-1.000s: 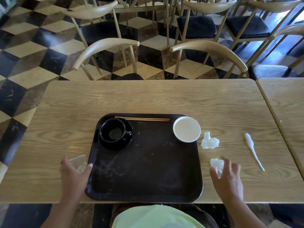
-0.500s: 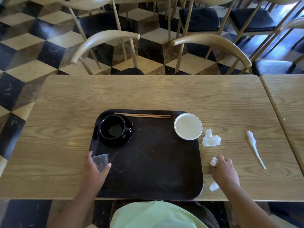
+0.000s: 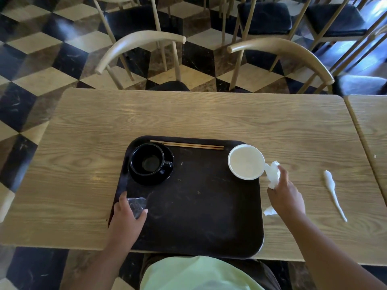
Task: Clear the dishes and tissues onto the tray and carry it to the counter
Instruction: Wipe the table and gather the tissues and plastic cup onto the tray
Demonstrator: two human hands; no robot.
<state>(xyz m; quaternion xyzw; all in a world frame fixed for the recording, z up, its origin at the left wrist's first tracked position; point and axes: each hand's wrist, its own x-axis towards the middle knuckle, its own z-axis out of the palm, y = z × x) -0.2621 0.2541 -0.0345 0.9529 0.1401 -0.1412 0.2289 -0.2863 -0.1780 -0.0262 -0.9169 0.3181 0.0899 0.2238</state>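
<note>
A dark tray (image 3: 199, 216) lies on the wooden table (image 3: 188, 116). On it stand a black cup on a black saucer (image 3: 151, 163), wooden chopsticks (image 3: 187, 145) along the far edge, and a white bowl (image 3: 246, 161) at the far right corner. My left hand (image 3: 127, 218) grips a clear glass (image 3: 137, 207) at the tray's near left. My right hand (image 3: 285, 195) is closed on crumpled white tissues (image 3: 272, 174) just right of the bowl; a scrap of tissue (image 3: 269, 211) shows under the wrist. A twisted white tissue (image 3: 333, 191) lies further right on the table.
Two curved-back wooden chairs (image 3: 278, 47) stand behind the table's far edge, with more chairs beyond on the checkered floor. A second table (image 3: 370, 126) abuts on the right.
My left hand brought the glass from the table onto the tray's left side. My right hand closed on the near tissue, then moved forward to the tissue beside the bowl.
</note>
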